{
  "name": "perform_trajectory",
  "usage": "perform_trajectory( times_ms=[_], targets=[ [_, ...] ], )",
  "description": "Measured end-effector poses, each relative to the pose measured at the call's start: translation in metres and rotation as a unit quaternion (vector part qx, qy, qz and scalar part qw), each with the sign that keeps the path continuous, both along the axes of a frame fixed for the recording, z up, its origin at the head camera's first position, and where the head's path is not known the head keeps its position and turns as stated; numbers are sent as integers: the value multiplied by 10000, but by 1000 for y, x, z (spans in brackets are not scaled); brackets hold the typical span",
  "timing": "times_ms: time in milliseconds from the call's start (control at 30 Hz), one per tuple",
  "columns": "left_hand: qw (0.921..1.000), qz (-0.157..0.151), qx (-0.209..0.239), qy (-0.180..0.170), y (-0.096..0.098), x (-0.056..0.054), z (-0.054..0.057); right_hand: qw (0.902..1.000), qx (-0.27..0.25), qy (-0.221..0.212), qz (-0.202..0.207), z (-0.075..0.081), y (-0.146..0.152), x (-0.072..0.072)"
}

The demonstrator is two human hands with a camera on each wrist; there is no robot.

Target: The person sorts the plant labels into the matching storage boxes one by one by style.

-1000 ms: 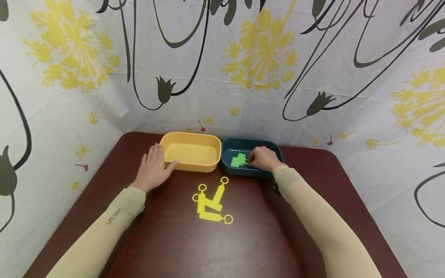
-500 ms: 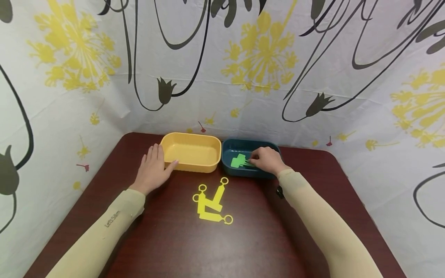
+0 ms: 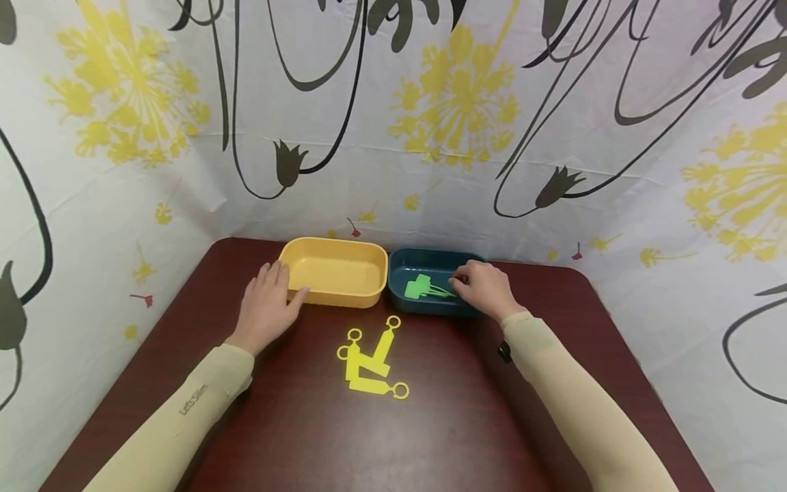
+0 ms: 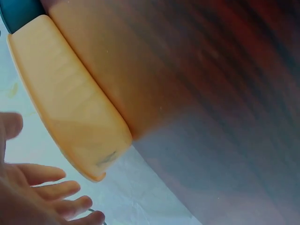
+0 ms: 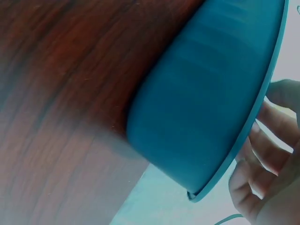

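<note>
My left hand (image 3: pixel 263 304) is at the left front corner of the yellow plastic bin (image 3: pixel 326 298), fingers extended and thumb spread. In the left wrist view the fingers (image 4: pixel 56 190) hang beside the bin's rim with nothing in them. My right hand (image 3: pixel 486 287) hovers over the right part of the dark blue bin (image 3: pixel 430 307), its fingers loosely bent. No held thing shows in it, though the bin's rim hides some fingertips in the right wrist view. Several flat green tags (image 3: pixel 419 287) with thin stems lie inside the blue bin, left of that hand.
Several flat yellow tags (image 3: pixel 369 386) with ring ends lie overlapping on the dark red-brown table (image 3: pixel 393 451), in front of the bins. A patterned white cloth (image 3: pixel 344 157) hangs behind the table and at both sides.
My right hand has drawn back slightly to the right from the green tags, showing more of their stems. The left hand stays by the yellow bin's corner; the view has shifted a little.
</note>
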State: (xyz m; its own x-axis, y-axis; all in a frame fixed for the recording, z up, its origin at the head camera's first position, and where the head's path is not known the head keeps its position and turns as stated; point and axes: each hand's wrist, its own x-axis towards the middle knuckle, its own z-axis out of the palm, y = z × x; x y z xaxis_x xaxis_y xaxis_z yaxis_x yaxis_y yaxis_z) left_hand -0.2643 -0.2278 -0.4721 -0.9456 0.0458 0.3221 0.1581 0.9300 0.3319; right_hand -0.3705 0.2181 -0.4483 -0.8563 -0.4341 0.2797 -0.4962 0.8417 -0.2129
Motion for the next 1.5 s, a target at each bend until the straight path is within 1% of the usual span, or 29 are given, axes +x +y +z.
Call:
perform_trajectory(
  times_ms=[67, 100, 200, 267, 333, 433, 567, 800, 933, 1233, 1333, 1500],
  targets=[
    [9996, -12, -3, 276, 1, 3, 2, 9997, -22, 213, -70, -1, 2, 2],
    [9989, -28, 12, 474, 2, 4, 2, 9994, -15, 314, -112, -2, 3, 3],
    [9943, -71, 109, 1055, 5, 8, 2, 9982, -22, 565, -216, -5, 6, 4],
    [9908, -103, 198, 1335, 7, 11, 1, 9974, -30, 678, -254, -7, 8, 4],
    [9884, -136, 264, 1493, 11, 13, -1, 9970, -68, 728, -265, -8, 11, 4],
    [9867, -187, 277, 1593, 16, 18, -3, 9970, -71, 732, -261, -9, 13, 5],
    [9872, -290, 281, 1540, 22, 24, -3, 9974, -4, 668, -253, -12, 16, 5],
    [9917, -392, 366, 1169, 29, 30, -4, 9986, 61, 425, -322, -16, 22, 6],
    [9926, -565, 407, 990, 35, 33, -5, 9988, 80, 250, -417, -18, 27, 6],
    [9955, -796, 197, 474, 56, 45, -6, 9978, 30, -294, -587, -24, 35, 8],
    [9948, -939, 65, 392, 64, 49, -6, 9969, -35, -419, -664, -26, 37, 8],
    [9909, -1287, -192, 350, 74, 55, -8, 9950, -111, -581, -804, -29, 40, 7]
  ],
)
